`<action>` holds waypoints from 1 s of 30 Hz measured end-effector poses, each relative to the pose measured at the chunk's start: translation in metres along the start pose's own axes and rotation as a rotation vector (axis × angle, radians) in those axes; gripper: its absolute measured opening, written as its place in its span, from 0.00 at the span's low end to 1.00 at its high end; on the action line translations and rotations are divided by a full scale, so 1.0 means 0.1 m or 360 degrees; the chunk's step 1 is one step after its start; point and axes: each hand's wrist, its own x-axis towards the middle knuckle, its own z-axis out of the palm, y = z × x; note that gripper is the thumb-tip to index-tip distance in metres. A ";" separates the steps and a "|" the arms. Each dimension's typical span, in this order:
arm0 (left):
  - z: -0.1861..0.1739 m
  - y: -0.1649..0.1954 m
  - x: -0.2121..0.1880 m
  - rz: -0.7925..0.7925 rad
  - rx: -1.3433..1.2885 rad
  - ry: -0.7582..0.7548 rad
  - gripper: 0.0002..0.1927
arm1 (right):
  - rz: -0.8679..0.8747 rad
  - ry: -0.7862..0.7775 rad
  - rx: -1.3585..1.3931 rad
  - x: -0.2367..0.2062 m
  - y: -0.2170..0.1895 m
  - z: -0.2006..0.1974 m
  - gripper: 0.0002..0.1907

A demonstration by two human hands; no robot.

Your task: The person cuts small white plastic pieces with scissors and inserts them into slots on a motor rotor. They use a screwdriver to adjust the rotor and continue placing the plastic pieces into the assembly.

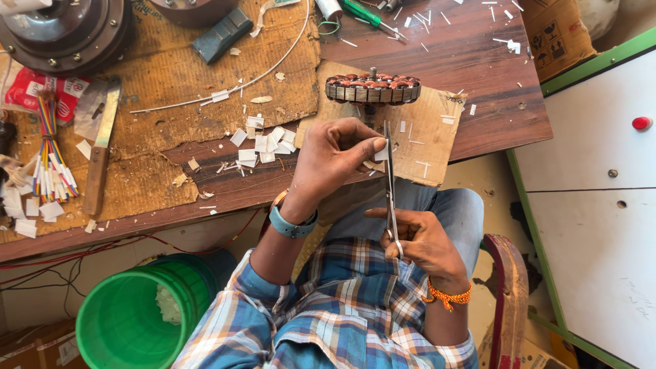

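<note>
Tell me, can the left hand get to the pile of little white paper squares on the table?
Probably yes. The left hand pinches a small white piece beside the scissors, and the white squares lie just to its left on the table with nothing between.

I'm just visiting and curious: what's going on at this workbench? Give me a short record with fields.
Place: wooden table partly covered with cardboard
Left hand: pinches a small white slip between thumb and fingers
Right hand: holds scissors, blades pointing up at the slip
Just beyond the hands: round motor part with copper windings on a cardboard piece
On the table: pile of cut white slips, bundle of coloured wires, green screwdriver
Below the table: green bucket
</note>
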 end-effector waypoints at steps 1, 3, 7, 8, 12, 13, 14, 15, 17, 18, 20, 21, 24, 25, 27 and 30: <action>0.00 -0.01 0.00 -0.0011 -0.0016 -0.0005 0.06 | -0.0001 0.0003 0.0008 0.00 0.00 0.00 0.43; 0.00 -0.03 0.01 -0.0036 -0.0069 -0.0034 0.06 | -0.0005 0.0004 0.0008 -0.01 0.00 -0.01 0.42; -0.01 -0.05 0.03 -0.0121 -0.0112 -0.0050 0.07 | -0.0016 0.0012 0.0005 0.00 0.01 0.00 0.41; -0.01 -0.06 0.03 -0.0135 -0.0136 -0.0052 0.07 | -0.0019 0.0017 0.0011 0.01 0.02 0.00 0.41; -0.04 -0.09 0.05 -0.0160 -0.0187 -0.0075 0.08 | -0.0069 0.0047 -0.0047 0.00 0.06 -0.02 0.38; -0.04 -0.11 0.05 -0.0162 -0.0191 -0.0082 0.09 | -0.0076 0.0062 -0.0083 -0.01 0.07 -0.04 0.37; -0.05 -0.12 0.04 -0.0178 -0.0204 -0.0094 0.09 | -0.0080 0.0076 -0.0118 -0.03 0.08 -0.05 0.36; -0.04 -0.13 0.04 -0.0199 -0.0217 -0.0107 0.09 | -0.0064 0.0106 -0.0146 -0.05 0.08 -0.07 0.34; -0.02 -0.13 0.03 -0.0170 -0.0308 -0.0120 0.09 | -0.0032 0.0161 -0.0200 -0.10 0.09 -0.11 0.30; 0.00 -0.12 0.03 -0.0113 -0.0379 -0.0122 0.09 | -0.0101 0.0241 -0.0174 -0.12 0.09 -0.11 0.29; 0.03 -0.07 0.05 -0.0067 -0.0544 -0.0134 0.09 | -0.0257 0.0389 -0.0119 -0.15 0.09 -0.10 0.27; 0.05 -0.04 0.05 -0.0081 -0.0642 -0.0146 0.08 | -0.0363 0.0446 -0.0068 -0.15 0.09 -0.09 0.28; 0.11 0.10 0.04 -0.0222 -0.1023 -0.0373 0.05 | -0.0619 0.0580 0.0038 -0.13 0.07 -0.06 0.30; 0.14 0.14 0.02 -0.0295 -0.1163 -0.0480 0.03 | -0.0655 0.0601 0.0047 -0.13 0.07 -0.05 0.30; 0.21 0.20 -0.03 -0.0321 -0.1135 -0.0457 0.04 | -0.0616 0.0638 0.0016 -0.13 0.06 -0.04 0.31; 0.29 0.19 -0.09 -0.0146 -0.0612 -0.0173 0.08 | -0.0396 0.0625 -0.0139 -0.16 0.04 -0.04 0.35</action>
